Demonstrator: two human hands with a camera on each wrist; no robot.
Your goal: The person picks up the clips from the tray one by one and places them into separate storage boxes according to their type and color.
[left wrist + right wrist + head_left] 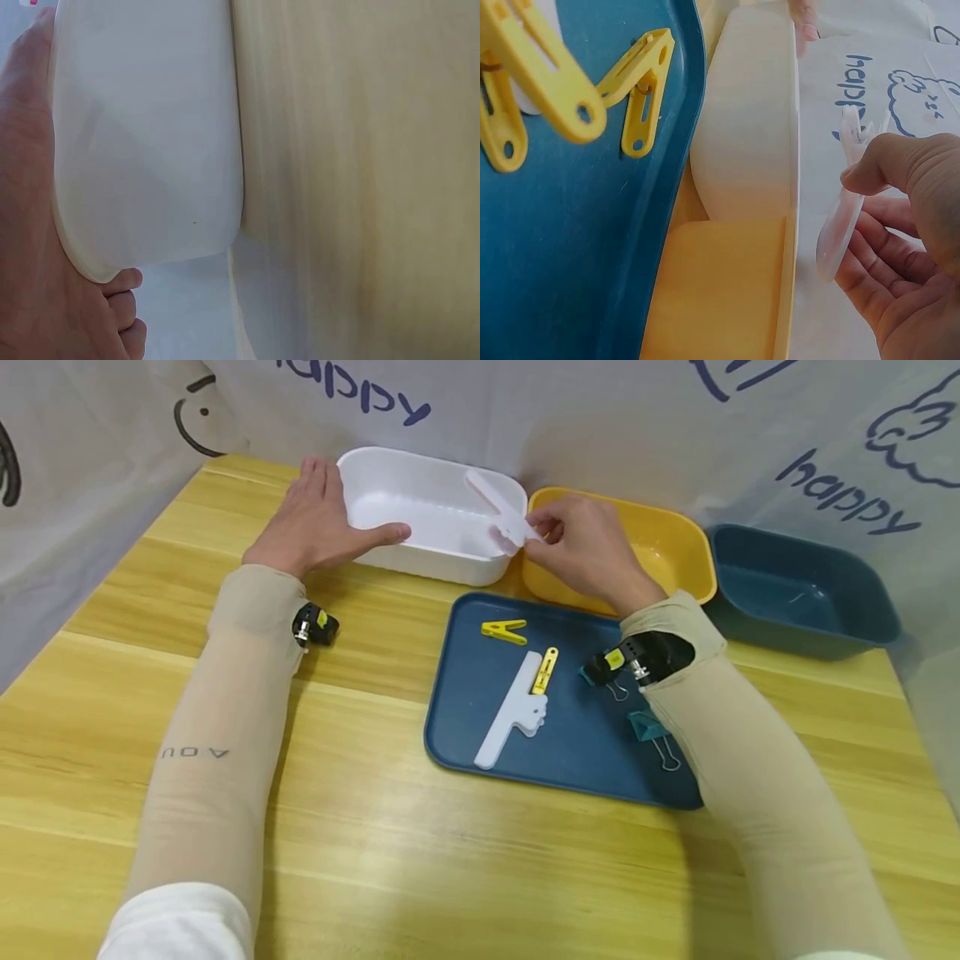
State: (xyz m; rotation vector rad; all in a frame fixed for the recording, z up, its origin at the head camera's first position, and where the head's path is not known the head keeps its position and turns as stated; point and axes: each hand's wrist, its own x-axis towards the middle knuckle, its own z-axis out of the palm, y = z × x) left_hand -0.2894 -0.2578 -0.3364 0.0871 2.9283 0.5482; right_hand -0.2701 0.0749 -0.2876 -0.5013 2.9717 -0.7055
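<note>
My left hand (315, 522) holds the left end of the white bin (435, 564). Its thumb lies over the front rim, and in the left wrist view the fingertips (124, 307) curl at the bin's end. Over the right end of that bin, my right hand (581, 543) pinches a white plastic bag clip (491, 497) between thumb and fingers. The right wrist view shows the same clip (836, 240) edge-on, above the rim. A similar white bag clip (501, 731) lies on the blue tray (592, 768), beside two yellow clothespins (491, 628).
A yellow bin (697, 560) stands right of the white one, partly behind my right hand. Farther right is a dark blue bin (806, 631). Teal binder clips (648, 727) lie on the tray near my right forearm. Behind the bins hangs a white printed cloth (615, 418).
</note>
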